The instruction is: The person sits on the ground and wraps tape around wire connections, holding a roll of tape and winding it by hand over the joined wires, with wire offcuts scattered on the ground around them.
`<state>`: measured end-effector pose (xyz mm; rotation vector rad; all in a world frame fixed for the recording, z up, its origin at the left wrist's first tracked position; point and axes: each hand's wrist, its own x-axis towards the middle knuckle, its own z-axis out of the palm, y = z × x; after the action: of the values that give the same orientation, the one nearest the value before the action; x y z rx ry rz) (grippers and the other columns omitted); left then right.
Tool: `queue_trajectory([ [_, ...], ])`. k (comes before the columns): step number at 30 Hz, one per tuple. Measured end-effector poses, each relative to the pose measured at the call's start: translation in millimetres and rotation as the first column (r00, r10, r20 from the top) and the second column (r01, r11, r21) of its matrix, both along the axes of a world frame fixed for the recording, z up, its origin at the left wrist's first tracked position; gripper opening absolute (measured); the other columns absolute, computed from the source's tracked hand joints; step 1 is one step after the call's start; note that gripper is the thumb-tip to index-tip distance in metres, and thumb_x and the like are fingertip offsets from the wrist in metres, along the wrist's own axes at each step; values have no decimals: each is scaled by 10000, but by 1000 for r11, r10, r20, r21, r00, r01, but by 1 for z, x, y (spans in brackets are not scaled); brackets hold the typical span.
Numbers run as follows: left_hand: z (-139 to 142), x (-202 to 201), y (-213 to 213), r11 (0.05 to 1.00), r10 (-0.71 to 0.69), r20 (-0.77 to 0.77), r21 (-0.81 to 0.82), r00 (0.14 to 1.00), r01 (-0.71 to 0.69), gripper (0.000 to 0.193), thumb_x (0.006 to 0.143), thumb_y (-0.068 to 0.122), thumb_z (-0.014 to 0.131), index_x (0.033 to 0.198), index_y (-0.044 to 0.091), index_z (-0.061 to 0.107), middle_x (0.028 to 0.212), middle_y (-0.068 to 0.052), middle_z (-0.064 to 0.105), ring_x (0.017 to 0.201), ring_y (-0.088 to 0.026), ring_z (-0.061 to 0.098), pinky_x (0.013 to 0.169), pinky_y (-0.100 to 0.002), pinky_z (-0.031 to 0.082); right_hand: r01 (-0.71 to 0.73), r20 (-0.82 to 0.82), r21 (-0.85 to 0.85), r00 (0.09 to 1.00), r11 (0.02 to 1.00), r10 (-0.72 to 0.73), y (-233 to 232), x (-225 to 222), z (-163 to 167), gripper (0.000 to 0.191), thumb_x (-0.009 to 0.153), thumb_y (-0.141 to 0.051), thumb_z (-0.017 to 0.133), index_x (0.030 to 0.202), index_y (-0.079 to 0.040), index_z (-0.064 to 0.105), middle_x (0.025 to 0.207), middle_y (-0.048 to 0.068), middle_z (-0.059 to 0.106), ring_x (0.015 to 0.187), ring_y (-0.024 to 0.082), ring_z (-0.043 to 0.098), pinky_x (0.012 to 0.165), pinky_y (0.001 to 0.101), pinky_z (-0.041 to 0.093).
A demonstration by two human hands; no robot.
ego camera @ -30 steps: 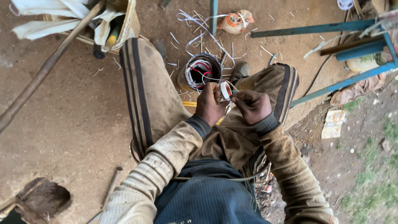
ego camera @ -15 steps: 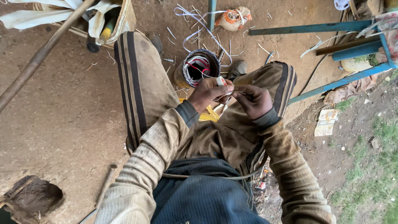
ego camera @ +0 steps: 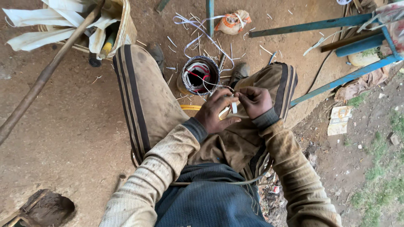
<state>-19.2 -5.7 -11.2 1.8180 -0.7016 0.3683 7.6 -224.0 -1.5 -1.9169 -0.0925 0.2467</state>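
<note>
i'm seeing both hands closing on a white strip (ego camera: 232, 108) over the lap — left hand (ego camera: 217, 112) + right hand (ego camera: 256, 101) pinching it, thin wires running to the motor stator (ego camera: 200, 75) btwn the knees.

— What's in the hands right now?
— A small white strip (ego camera: 232, 108), pinched between both, just above the lap, tilted.
— And the wires?
— Thin wires (ego camera: 212, 84) run from it to the round motor stator (ego camera: 200, 75) standing upright on the ground between the knees, red and white windings inside.
</note>
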Motion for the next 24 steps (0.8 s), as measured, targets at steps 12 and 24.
queue_trajectory([
  [12, -16, 5, -23, 920, 369, -349, 5, 861, -392, 730, 762, 192, 880, 1319, -38, 469, 1112, -189, 606, 930, -308, 673, 820, -345, 540, -89, -9, -52, 996, 995, 89, 16, -4, 24, 173, 954, -84, 748, 1070, 43, 745, 882, 72, 759, 812, 50, 645, 725, 242, 548],
  [24, -15, 44, -1, 743, -611, -723, -665, 323, -82, 429, 927, 216, 771, 1211, -52, 593, 986, -69, 736, 862, -102, 732, 700, -262, 564, -184, 169, -337, 953, 923, 252, 9, 4, 49, 183, 932, -96, 762, 1096, -13, 754, 893, 134, 719, 791, 199, 690, 699, 306, 531],
])
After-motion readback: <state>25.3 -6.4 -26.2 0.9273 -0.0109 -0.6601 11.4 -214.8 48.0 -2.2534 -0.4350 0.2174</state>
